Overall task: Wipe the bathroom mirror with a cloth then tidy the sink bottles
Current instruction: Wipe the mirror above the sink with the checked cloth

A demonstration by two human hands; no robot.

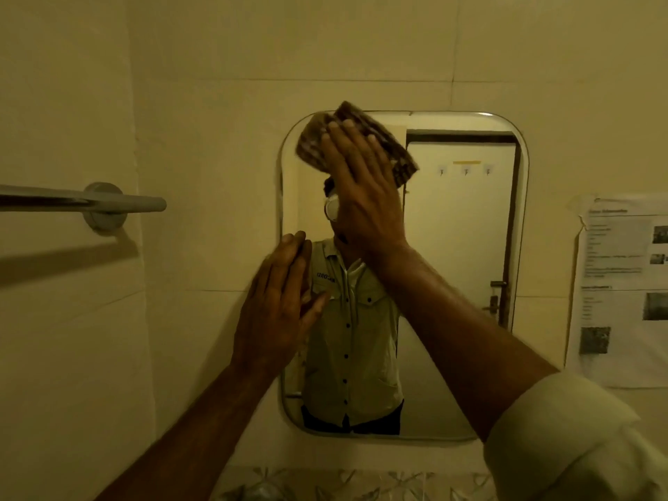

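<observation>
A rounded-corner rectangular wall mirror hangs on a pale tiled wall in dim yellowish light. The right hand lies flat and spread, fingers together, pressing a folded brown patterned cloth against the glass at the mirror's upper left corner. The cloth pokes out above and to the right of the fingers, and its top edge overlaps the mirror's upper rim; the part under the palm is hidden, and its reflection blurs beside it on the left. The left hand is open too, fingers straight and close together, holding nothing, laid at the mirror's left edge about halfway down; whether the palm actually touches the glass or the frame is hard to tell.

The two forearms cover much of the reflection. What shows is a buttoned light shirt and, behind it, a white door with small hooks. A pale sleeve is cut off at the lower right.

Left of the mirror a grey metal towel rail juts from the wall, its far end out of view. To the right a printed paper notice is stuck on the tiles, its text too blurred to read. Along the bottom edge something patterned shows only as a dark sliver; no bottles can be made out.
</observation>
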